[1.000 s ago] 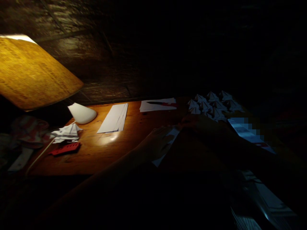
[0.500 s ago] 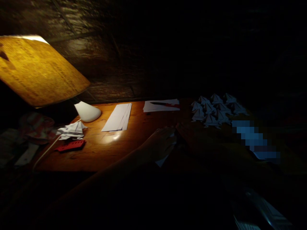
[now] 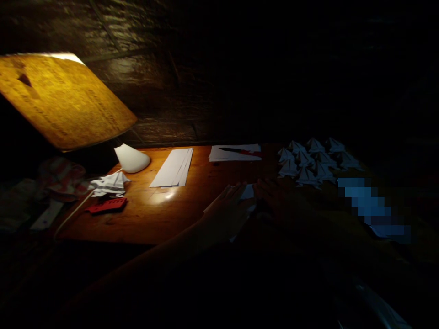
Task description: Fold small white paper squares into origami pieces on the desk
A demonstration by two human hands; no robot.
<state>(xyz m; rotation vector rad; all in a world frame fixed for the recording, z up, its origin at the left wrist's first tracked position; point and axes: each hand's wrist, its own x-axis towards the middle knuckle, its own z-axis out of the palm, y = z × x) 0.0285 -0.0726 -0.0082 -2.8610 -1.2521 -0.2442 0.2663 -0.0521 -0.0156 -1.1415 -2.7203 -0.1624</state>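
My left hand (image 3: 230, 208) lies over a white paper sheet (image 3: 247, 192) near the table's front edge, its fingers stretched out and pressed flat. Parts of the sheet show past the fingertips and below the palm; the rest is hidden under the hand. Close on the right, my right hand (image 3: 270, 197) rests at the sheet's edge in deep shadow, its fingers extended, only faintly visible. Several folded white paper figures (image 3: 307, 157) stand in rows beyond the right hand. A knife with a red handle (image 3: 240, 151) lies on a small stack of paper (image 3: 216, 155) at the back.
A glowing yellow lamp (image 3: 68, 105) with a white base (image 3: 133, 159) stands at left. Near it are cut paper strips (image 3: 173, 169), a crumpled folded paper (image 3: 110, 183), a red slotted object (image 3: 108, 205) and a cord (image 3: 73, 212). A blurred-out bluish patch (image 3: 370, 203) lies at right.
The view has shifted, so the table's things sit further right. My right hand has drawn in against my left, and the sheet between them has turned, with an edge now showing left of my left hand.
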